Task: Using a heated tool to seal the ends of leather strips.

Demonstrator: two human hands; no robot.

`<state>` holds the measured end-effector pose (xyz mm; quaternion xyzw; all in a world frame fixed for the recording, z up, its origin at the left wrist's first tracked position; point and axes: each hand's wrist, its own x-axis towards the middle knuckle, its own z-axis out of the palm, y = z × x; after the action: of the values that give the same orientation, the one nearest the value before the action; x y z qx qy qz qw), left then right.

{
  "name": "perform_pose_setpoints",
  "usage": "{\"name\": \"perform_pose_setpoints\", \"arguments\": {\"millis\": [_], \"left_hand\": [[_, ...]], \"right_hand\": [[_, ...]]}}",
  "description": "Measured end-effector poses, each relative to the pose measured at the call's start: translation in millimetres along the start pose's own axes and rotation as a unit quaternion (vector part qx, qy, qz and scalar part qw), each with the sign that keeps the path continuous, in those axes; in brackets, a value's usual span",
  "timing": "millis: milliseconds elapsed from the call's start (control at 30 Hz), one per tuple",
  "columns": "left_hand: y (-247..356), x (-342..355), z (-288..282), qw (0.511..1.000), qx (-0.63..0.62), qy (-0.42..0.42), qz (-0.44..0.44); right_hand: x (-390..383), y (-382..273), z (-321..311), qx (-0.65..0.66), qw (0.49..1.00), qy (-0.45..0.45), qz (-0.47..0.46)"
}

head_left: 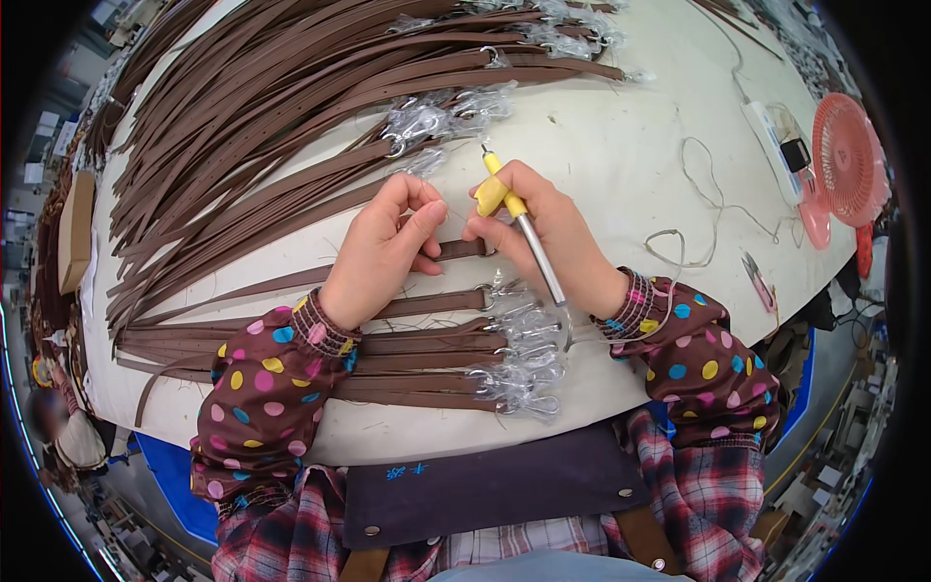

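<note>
My right hand [555, 225] is closed around a slim corded pen-like tool, a soldering pen by its look [539, 254], with a silver barrel, yellow front part and thin dark tip pointing up and away. A yellow piece [490, 195] sits across it at my fingers; I cannot tell what it is. Left of it, my left hand [383, 250] is pinched, thumb against fingers, and whatever it may hold is too small to make out. Just under my hands lies a brown strap [456, 249]. Nearer me, more brown straps [427, 344] end in metal hooks wrapped in clear plastic [524, 354].
A large pile of brown straps [242, 116] covers the far left of the white table [621, 175]. At right stand a pink fan [849, 160] and a white power strip [773, 150]. A loose cord [716, 218] and pink-handled snips [760, 283] lie nearby.
</note>
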<state>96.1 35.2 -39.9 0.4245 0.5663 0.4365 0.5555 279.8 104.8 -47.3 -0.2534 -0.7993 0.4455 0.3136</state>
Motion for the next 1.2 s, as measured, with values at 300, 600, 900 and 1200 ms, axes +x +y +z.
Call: {"name": "perform_pose_setpoints", "arguments": {"millis": [300, 600, 900, 1200], "left_hand": [[0.9, -1.3, 2.1, 0.999, 0.033, 0.009, 0.010], [-0.3, -1.4, 3.2, 0.999, 0.041, 0.012, 0.009], [6.2, -0.8, 8.2, 0.953, 0.277, -0.031, 0.118], [11.9, 1.5, 14.0, 0.957, 0.283, -0.022, 0.050]], "right_hand": [[1.6, -0.5, -2.7, 0.205, 0.974, -0.066, 0.075], [7.7, 12.6, -10.2, -0.081, 0.990, -0.022, -0.110], [6.0, 11.5, -7.8, 0.113, 0.989, 0.086, -0.049], [-16.2, -11.1, -18.0, 0.235, 0.969, 0.074, 0.031]]}}
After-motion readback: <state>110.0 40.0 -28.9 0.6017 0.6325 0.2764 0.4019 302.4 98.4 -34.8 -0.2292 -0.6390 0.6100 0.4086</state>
